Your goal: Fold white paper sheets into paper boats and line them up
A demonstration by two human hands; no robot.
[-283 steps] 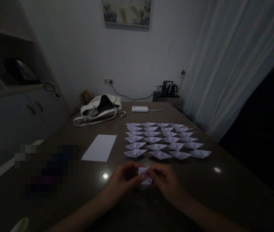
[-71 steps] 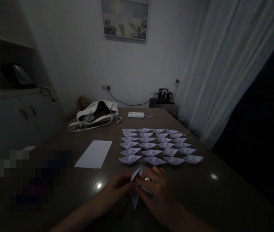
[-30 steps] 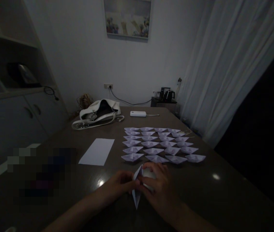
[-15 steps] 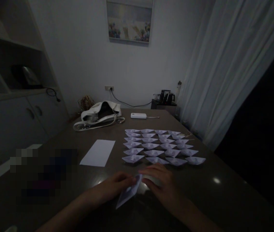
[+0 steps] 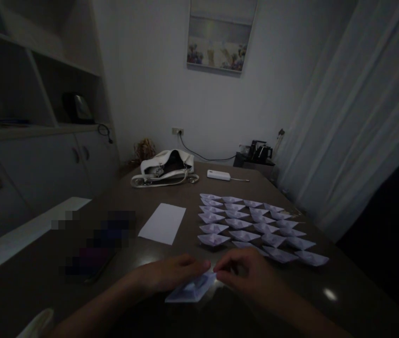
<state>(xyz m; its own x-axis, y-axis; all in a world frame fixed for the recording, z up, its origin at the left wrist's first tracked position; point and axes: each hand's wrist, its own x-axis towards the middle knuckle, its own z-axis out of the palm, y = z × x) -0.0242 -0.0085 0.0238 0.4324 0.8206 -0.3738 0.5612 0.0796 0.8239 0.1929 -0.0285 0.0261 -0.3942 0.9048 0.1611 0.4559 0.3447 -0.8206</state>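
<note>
A folded piece of white paper [image 5: 189, 290] is between my two hands, low over the near part of the table. My left hand [image 5: 171, 273] grips it from the left and above, thumb near its upper edge. At the paper's right corner, the thumb and forefinger of my right hand [image 5: 243, 272] pinch together. Just beyond my hands stand several rows of folded paper boats [image 5: 241, 224], partly hidden in front by my right hand. Left of the boats lies a flat white sheet stack or sheet [image 5: 163, 223].
A white bag [image 5: 167, 168] sits at the table's far side, beside a white power bank [image 5: 218, 175] with a short cable. A blurred-out phone-like object [image 5: 97, 249] lies at the left. A kettle [image 5: 263, 153] stands beyond the table.
My right hand has closed from spread fingers to a pinch on the paper's right corner. The paper now lies flatter and wider. The view has turned slightly left.
</note>
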